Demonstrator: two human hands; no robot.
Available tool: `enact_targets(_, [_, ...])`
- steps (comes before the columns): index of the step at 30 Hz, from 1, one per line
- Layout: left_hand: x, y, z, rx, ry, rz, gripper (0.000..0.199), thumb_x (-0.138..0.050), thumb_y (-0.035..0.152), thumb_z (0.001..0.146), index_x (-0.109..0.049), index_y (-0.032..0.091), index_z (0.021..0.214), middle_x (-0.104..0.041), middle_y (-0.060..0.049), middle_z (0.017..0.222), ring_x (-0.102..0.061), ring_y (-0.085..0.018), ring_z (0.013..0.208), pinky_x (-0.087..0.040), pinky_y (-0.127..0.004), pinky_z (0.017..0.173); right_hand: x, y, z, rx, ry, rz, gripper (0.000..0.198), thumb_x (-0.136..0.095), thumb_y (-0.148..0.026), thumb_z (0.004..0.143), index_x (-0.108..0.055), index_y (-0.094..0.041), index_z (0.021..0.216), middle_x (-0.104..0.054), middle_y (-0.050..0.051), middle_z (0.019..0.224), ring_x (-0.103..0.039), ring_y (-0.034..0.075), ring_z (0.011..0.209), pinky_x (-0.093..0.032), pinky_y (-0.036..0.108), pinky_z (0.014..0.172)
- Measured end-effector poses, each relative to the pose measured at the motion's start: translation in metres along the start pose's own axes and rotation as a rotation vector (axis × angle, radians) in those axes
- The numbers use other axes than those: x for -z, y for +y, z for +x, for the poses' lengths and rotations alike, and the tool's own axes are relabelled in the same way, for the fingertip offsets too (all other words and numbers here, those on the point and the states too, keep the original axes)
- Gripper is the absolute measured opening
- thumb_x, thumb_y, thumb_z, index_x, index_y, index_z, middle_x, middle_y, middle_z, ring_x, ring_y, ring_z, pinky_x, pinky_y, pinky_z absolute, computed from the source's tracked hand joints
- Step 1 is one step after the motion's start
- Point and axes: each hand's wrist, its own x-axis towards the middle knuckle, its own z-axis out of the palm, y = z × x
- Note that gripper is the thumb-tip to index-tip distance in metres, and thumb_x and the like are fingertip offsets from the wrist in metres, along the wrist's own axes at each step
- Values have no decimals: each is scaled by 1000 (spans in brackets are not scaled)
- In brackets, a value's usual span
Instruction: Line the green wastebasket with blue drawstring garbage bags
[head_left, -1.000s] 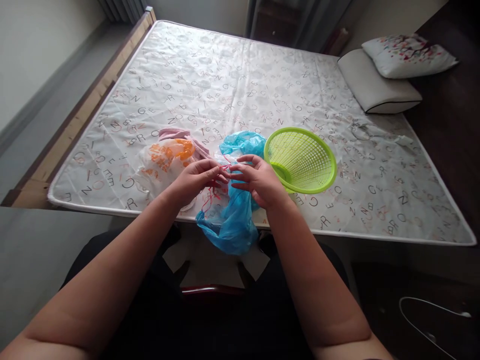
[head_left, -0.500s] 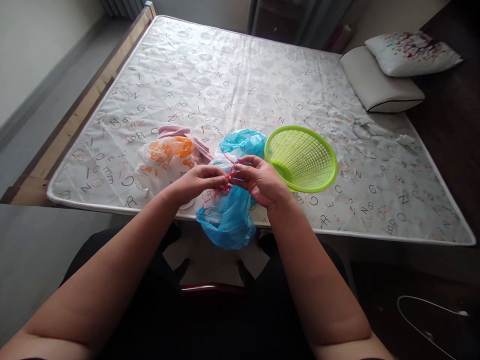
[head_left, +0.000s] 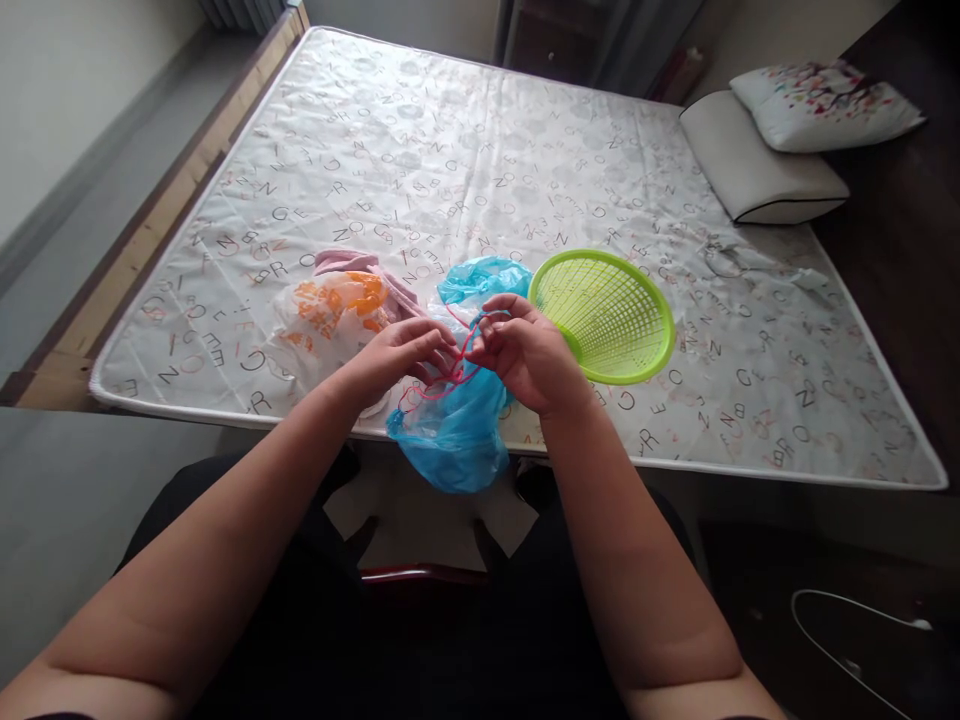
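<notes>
A thin blue plastic bag [head_left: 457, 440] hangs over the mattress's front edge, with a pink-red drawstring [head_left: 469, 375] looped near its top. My left hand [head_left: 401, 355] has its fingertips bent together on the drawstring. Thumb and fingers of my right hand [head_left: 534, 358] pinch another stretch of that string, close to a small gathered blue piece. The two hands are a short way apart, with string between them. Behind them lies more blue plastic [head_left: 487, 278]; I cannot tell whether it belongs to the same bag.
A green mesh basket [head_left: 615, 300] lies tipped beside my right hand. Left of my hands is a white and orange plastic bag [head_left: 330, 320] against a pink cloth [head_left: 345, 262]. All rest on the letter-print mattress [head_left: 420, 130]. Pillows [head_left: 765, 165] lie at the far right.
My hands have moved slightly apart, and the fingers of my left hand have loosened a little. More of the red string now shows, in open loops over the blue bag.
</notes>
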Motion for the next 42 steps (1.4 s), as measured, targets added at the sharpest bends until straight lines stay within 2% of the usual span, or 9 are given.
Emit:
enact_targets(11, [-11, -1, 1, -41, 124, -84, 34, -91, 43, 82, -69, 17, 87, -75, -3, 85, -73, -17, 79, -63, -30, 78, 4, -6, -6, -32, -121, -346, 25, -74, -34, 88, -66, -28, 112, -56, -6, 78, -41, 10, 57, -43, 27, 55])
enact_targets(14, [-3, 7, 2, -51, 276, -238, 26, -84, 34, 82, -63, 19, 85, -73, -2, 84, -72, -17, 80, -63, -31, 77, 16, -16, -8, 21, -35, -654, 28, -81, -42, 91, -71, -28, 113, -57, -3, 77, -47, 13, 63, -46, 31, 60])
enact_targets(19, [6, 16, 1, -136, 337, -280, 22, -83, 28, 78, -63, 21, 84, -75, -3, 102, -72, -16, 92, -63, -29, 83, 25, -9, -7, 64, 68, -898, 53, -101, -39, 71, -77, -27, 117, -67, 1, 82, -63, 22, 80, -55, 38, 78])
enact_targets(22, [6, 17, 1, -146, 288, -273, 28, -85, 30, 80, -59, 22, 84, -75, -4, 113, -72, -16, 93, -63, -29, 81, 23, 1, -1, 58, 28, -966, 31, -93, -40, 81, -78, -26, 104, -70, 2, 82, -64, 22, 78, -54, 40, 80])
enact_targets(24, [6, 16, 2, -113, 280, -262, 30, -85, 34, 83, -58, 23, 87, -73, -3, 100, -71, -16, 82, -63, -30, 74, 23, 2, 2, 101, 103, -1019, 14, -81, -37, 90, -74, -25, 92, -70, 3, 81, -62, 22, 76, -53, 39, 78])
enact_targets(29, [15, 15, 3, -106, 368, -154, 35, -84, 43, 90, -56, 23, 90, -61, 2, 77, -52, -8, 51, -44, -22, 47, 38, -10, 5, 191, 344, -942, 18, -72, -40, 93, -64, -25, 89, -70, 3, 89, -63, 21, 80, -54, 36, 74])
enact_targets(33, [25, 13, 1, -102, 244, -53, 44, -91, 53, 83, -61, 22, 95, -66, 0, 78, -39, -5, 45, -30, -22, 41, 49, -15, 4, 193, 385, -829, 28, -72, -49, 95, -58, -26, 88, -66, 1, 87, -63, 19, 81, -57, 35, 76])
enact_targets(36, [23, 7, 3, -84, 191, 66, 51, -94, 52, 77, -67, 21, 108, -66, -1, 77, -51, -10, 54, -39, -23, 48, 47, -14, 2, 224, 358, -715, 32, -75, -50, 94, -55, -26, 88, -65, 1, 85, -65, 18, 80, -59, 36, 78])
enact_targets(42, [-11, -17, 7, -202, 401, 91, 80, -92, 63, 77, -59, 27, 140, -69, -4, 105, -66, -17, 80, -54, -27, 68, 25, -18, -8, 155, 181, -489, 41, -85, -53, 88, -54, -28, 97, -63, -1, 84, -66, 18, 74, -61, 35, 69])
